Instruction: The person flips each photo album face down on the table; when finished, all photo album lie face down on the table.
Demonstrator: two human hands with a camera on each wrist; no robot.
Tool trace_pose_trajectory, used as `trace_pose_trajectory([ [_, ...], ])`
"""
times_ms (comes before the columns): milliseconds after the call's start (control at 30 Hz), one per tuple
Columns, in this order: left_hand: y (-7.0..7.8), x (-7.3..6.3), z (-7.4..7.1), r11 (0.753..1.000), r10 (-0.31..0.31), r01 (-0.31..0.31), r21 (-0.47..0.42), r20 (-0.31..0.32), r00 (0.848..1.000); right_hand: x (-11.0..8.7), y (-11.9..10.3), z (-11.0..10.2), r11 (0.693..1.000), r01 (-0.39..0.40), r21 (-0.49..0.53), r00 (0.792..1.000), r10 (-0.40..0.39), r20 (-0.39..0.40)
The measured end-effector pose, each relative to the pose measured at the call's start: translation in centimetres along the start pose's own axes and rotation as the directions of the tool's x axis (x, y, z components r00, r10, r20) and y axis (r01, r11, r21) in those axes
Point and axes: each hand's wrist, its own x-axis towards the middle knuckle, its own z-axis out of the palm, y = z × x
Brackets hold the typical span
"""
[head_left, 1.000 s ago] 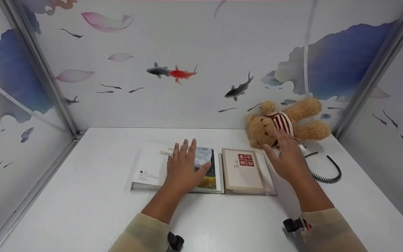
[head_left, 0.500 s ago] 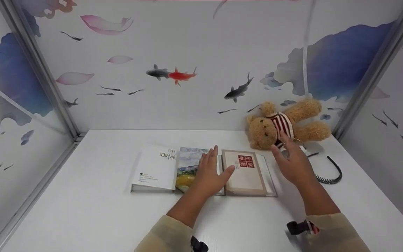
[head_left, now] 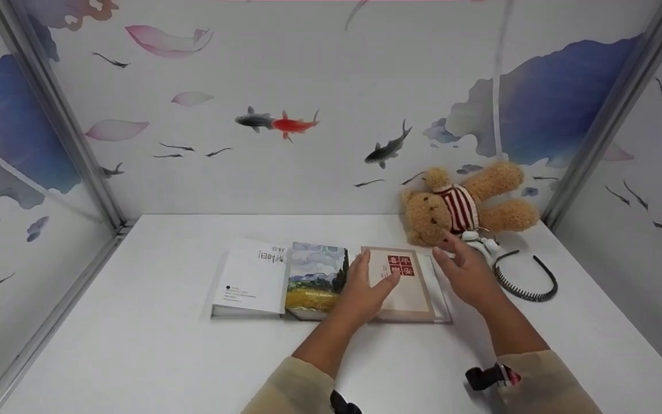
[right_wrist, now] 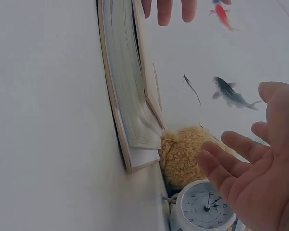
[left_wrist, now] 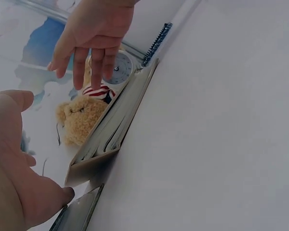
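Note:
My left hand [head_left: 365,296] is over the left edge of a beige book [head_left: 408,302] with red characters on its cover, fingers extended and thumb spread. Just past the book's right edge hovers my right hand [head_left: 472,276], its fingers relaxed and holding nothing. In the right wrist view the beige book shows its page edges, with the right palm turned toward it. To the left hand's left lies a book with a painted landscape cover [head_left: 315,287]. Beside that one is a white book [head_left: 245,287].
A teddy bear [head_left: 427,217] in a striped top lies on its side against the back wall. Near the right hand stands a white alarm clock [right_wrist: 207,204], and a black toothed headband [head_left: 538,296] lies right of it. Patterned panels enclose the white table [head_left: 135,345].
The left hand has moved right, from over the white and landscape books to the beige book's left edge, uncovering the landscape cover. The right hand stays by the beige book's right side, fingers slightly more bent.

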Motion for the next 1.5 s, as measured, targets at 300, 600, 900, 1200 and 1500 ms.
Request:
trace_pose_trajectory([
  [300, -0.3, -0.4, 0.7, 0.986, -0.095, 0.101, -0.132, 0.053, 0.994, -0.2, 0.7, 0.9, 0.986, -0.132, 0.099, 0.978, 0.113, 0.178],
  [600, -1.0, -0.1, 1.0, 0.968, -0.096, 0.115, -0.223, 0.095, 0.991, -0.6, 0.7, 1.6, 0.984, -0.171, 0.058, 0.952, 0.149, 0.268],
  [900, -1.2, -0.1, 1.5, 0.967, -0.072, 0.096, -0.235, 0.108, 0.991, -1.1, 0.3, 1.9, 0.990, -0.142, 0.007, 0.953, 0.135, 0.270],
  [1200, 0.0, -0.6, 1.2, 0.943, -0.037, 0.075, -0.326, 0.121, 0.992, -0.8, -0.4, 2.7, 0.991, -0.128, -0.031, 0.956, 0.132, 0.261],
  [1500, 0.8, -0.5, 0.6, 0.915, 0.035, 0.009, -0.404, 0.100, 0.994, -1.3, -2.3, 3.1, 0.987, -0.146, 0.060, 0.931, 0.117, 0.345],
])
